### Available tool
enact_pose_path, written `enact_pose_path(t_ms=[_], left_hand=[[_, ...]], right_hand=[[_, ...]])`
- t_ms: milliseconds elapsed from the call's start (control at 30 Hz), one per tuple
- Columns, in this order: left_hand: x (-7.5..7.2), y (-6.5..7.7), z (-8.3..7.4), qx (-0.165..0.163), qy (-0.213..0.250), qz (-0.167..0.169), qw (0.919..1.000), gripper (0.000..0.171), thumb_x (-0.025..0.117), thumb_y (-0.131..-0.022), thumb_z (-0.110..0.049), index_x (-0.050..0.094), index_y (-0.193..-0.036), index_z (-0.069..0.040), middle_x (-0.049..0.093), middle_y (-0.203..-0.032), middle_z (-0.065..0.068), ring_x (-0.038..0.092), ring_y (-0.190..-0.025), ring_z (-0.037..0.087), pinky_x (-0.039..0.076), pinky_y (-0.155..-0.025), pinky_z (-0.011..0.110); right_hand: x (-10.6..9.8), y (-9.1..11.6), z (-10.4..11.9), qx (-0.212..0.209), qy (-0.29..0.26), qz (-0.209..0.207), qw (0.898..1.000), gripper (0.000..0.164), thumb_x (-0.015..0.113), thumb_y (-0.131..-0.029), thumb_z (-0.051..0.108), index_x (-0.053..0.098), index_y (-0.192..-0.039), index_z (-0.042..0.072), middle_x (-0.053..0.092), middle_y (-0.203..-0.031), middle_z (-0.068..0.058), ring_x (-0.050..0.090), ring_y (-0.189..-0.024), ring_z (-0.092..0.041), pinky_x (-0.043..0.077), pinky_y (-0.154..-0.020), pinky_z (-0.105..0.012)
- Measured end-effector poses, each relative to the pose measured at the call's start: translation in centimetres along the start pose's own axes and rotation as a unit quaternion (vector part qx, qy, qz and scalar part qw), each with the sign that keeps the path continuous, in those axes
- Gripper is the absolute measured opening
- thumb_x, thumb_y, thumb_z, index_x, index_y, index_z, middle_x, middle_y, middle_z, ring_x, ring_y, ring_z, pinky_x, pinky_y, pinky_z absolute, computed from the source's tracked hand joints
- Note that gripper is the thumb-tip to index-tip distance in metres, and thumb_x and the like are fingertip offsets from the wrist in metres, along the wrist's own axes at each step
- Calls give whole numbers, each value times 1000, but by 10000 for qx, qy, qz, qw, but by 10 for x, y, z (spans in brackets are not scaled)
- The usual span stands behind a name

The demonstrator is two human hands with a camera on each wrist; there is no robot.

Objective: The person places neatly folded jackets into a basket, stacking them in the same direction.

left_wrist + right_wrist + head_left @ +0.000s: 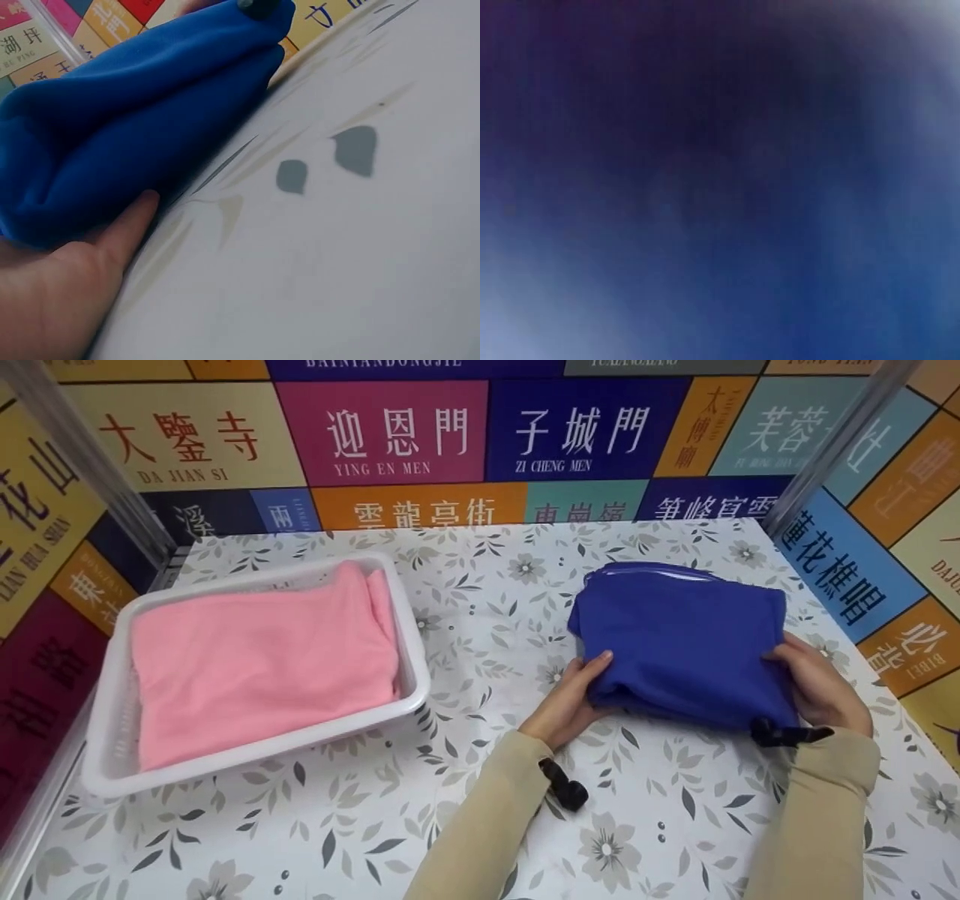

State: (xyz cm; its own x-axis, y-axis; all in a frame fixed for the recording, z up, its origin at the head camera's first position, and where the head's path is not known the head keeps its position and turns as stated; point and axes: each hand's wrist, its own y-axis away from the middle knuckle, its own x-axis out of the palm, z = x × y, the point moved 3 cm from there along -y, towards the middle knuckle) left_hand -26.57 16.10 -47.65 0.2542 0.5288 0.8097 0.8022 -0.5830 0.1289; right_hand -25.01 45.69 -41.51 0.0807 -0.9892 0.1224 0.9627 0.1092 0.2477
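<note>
A folded blue cloth (690, 645) is held between both hands at the right side of the table. My left hand (574, 701) grips its lower left corner, thumb on top. At the right edge, my right hand (821, 682) holds the cloth with the thumb over it and the other fingers mostly hidden. In the left wrist view, the thick folded side of the blue cloth (135, 112) shows just above the table, and the left hand (67, 292) is under its near end. Blurred dark blue fills the right wrist view.
A white plastic basket (416, 660) stands on the left of the table, with a folded pink cloth (262, 667) lying in it. The table (480, 780) has a floral leaf-patterned cover. Colourful panels with Chinese lettering (409, 431) enclose the back and sides.
</note>
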Motion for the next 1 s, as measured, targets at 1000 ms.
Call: enact_pose_path(t_ms=[1000], left_hand=[[-24,10,-32,745,-16,-778,9942,73,71,-75,-32,27,-133,-30,36,-130,9,45,-112,30,43,-82,51]], right_hand=[[44,-26,-15,-161,-882,1049,9904,72,27,-92,-6,8,-139,45,-10,-148,-1,35,-117,-17,43,-87,-30]])
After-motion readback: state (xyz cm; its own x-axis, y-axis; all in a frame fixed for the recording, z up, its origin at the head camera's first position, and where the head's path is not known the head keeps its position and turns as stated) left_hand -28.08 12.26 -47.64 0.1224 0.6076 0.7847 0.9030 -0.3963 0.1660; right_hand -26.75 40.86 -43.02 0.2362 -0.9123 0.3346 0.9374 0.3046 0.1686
